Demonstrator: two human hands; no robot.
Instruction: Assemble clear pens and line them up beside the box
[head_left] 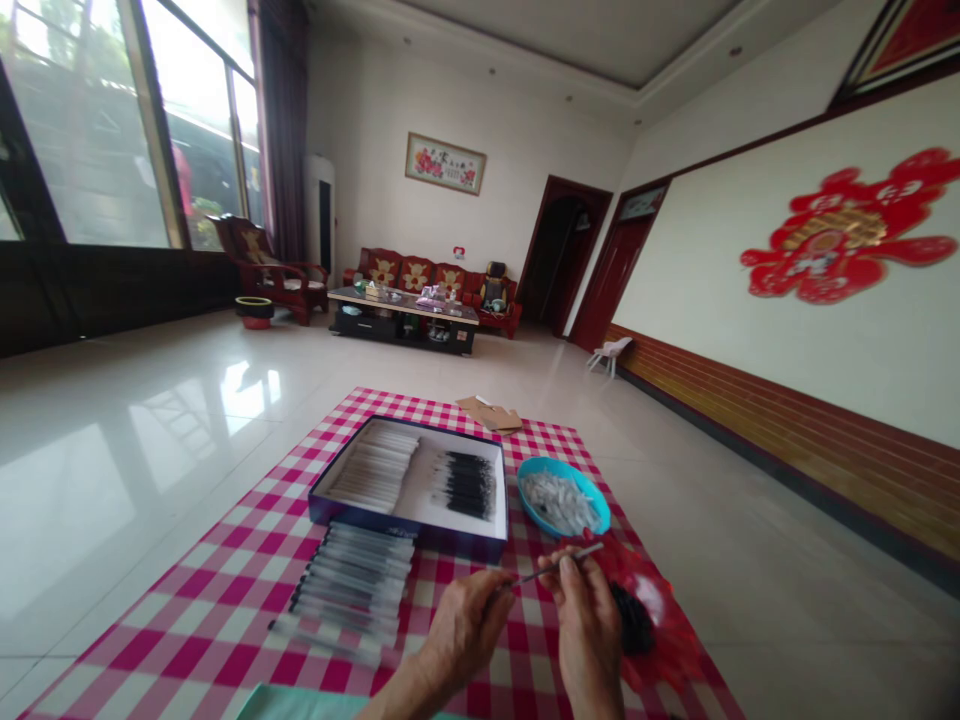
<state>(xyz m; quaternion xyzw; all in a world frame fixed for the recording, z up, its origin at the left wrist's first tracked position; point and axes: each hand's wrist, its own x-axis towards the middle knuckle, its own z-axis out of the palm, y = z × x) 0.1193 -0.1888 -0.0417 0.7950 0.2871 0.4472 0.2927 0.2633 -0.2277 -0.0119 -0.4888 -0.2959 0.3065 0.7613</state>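
Note:
My left hand [466, 618] pinches one end of a thin dark stick that looks like a pen refill [541, 572]. The fingers of my right hand [586, 622] close on its other, greyish end. Beyond them lies a shallow box [421, 533] with clear tubes like pen barrels [373, 468] on its left and thin black pieces [469, 485] on its right. A row of translucent, dark-ended pens [352, 585] lies in front of the box. A blue bowl [534, 514] holds small clear pieces [561, 502]. Beside my right hand, black pieces [634, 620] rest on red plastic [667, 650].
A pink-and-white checked cloth [225, 590] covers the table. Brown cardboard pieces [491, 414] lie near its far edge, and a pale green cloth [292, 703] at the near edge. Across the tiled floor stand a low table [405, 325], a wooden sofa [416, 268] and a small chair [611, 352].

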